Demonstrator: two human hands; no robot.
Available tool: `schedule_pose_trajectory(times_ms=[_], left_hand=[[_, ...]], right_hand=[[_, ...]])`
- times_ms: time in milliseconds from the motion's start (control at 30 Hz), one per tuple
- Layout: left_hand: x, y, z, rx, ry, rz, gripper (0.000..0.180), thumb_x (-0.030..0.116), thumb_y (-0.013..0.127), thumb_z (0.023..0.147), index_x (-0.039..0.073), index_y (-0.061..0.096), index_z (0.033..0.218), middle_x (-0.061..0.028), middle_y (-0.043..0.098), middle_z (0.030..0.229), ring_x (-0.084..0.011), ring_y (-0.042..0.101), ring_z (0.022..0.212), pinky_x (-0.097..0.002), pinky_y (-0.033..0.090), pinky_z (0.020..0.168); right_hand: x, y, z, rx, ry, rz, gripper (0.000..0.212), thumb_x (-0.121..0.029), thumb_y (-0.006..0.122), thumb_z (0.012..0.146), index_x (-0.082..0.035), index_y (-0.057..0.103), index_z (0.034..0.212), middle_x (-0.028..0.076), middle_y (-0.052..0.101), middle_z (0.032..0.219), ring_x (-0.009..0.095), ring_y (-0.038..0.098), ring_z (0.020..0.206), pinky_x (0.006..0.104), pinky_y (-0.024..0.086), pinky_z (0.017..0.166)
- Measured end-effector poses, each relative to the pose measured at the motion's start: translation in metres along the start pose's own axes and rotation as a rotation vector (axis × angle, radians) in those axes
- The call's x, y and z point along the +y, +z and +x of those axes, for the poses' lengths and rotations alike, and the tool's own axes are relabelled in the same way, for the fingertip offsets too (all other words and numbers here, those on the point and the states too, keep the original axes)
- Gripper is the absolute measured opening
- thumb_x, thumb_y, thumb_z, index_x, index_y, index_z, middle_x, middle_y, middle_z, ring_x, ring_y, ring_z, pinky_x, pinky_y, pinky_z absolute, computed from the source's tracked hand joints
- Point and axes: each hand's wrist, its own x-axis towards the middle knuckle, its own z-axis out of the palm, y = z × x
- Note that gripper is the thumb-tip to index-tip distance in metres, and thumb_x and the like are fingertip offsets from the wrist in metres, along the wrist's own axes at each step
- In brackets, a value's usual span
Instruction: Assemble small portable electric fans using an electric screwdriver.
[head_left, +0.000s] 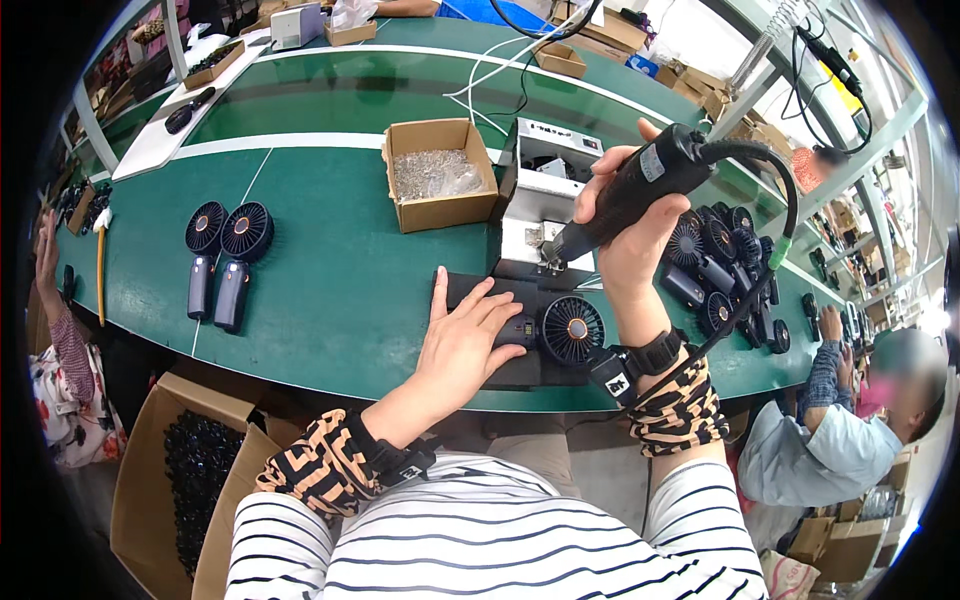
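My right hand (630, 220) is wrapped round a black corded electric screwdriver (650, 175), tilted with its tip down at the metal front of a box-shaped screw feeder (535, 215). Whether a screw sits on the tip is too small to tell. Below it, a dark handheld fan (572, 330) with an orange-ringed centre lies on a black pad (520, 375). My left hand (465, 335) lies flat across that fan's handle, fingers stretched and spread, hiding most of the handle.
A cardboard box of small screws (440, 180) stands left of the feeder. Two fans (232, 250) lie at the left, and a heap of fans (715, 260) at the right. Beneath the bench edge is a carton of dark parts (200, 470). Co-workers sit on both sides.
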Motion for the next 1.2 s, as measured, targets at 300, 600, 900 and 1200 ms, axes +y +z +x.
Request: schedule_pose_trajectory(times_ms=[300, 600, 900, 1200], left_hand=[[-0.001, 0.001, -0.001, -0.01, -0.009, -0.001, 0.048, 0.031, 0.075, 0.077, 0.007, 0.065, 0.118, -0.0062, 0.063, 0.123, -0.0281, 0.05, 0.128, -0.0621, 0.009, 0.116], [-0.004, 0.003, 0.0, 0.046, 0.017, 0.007, 0.048, 0.029, 0.078, 0.076, 0.011, 0.063, 0.118, -0.0038, 0.063, 0.122, -0.0279, 0.053, 0.125, -0.0636, 0.011, 0.115], [-0.003, 0.004, 0.0, 0.079, 0.032, -0.025, 0.047, 0.027, 0.078, 0.074, 0.007, 0.064, 0.115, -0.0066, 0.065, 0.118, -0.0297, 0.054, 0.124, -0.0649, 0.012, 0.115], [-0.003, 0.004, 0.001, 0.08, 0.033, -0.037, 0.047, 0.026, 0.078, 0.074, 0.007, 0.064, 0.114, -0.007, 0.064, 0.119, -0.0297, 0.054, 0.123, -0.065, 0.012, 0.114]], right_hand=[[0.001, 0.0, -0.004, 0.042, 0.105, 0.079, 0.099, -0.081, 0.046, 0.08, -0.004, 0.032, 0.141, 0.007, 0.052, 0.088, 0.014, 0.054, 0.054, 0.0262, 0.045, 0.049], [-0.039, 0.016, -0.05, 0.021, 0.153, 0.055, 0.105, -0.084, 0.044, 0.077, -0.004, 0.029, 0.143, 0.011, 0.054, 0.091, 0.015, 0.053, 0.05, 0.0276, 0.045, 0.043], [-0.034, 0.016, -0.072, 0.05, 0.152, 0.078, 0.103, -0.084, 0.043, 0.078, -0.005, 0.03, 0.143, 0.011, 0.053, 0.092, 0.016, 0.054, 0.05, 0.029, 0.045, 0.043], [-0.032, 0.017, -0.078, 0.085, 0.155, 0.089, 0.101, -0.083, 0.043, 0.079, -0.006, 0.033, 0.142, 0.011, 0.054, 0.092, 0.016, 0.053, 0.049, 0.0289, 0.045, 0.043]])
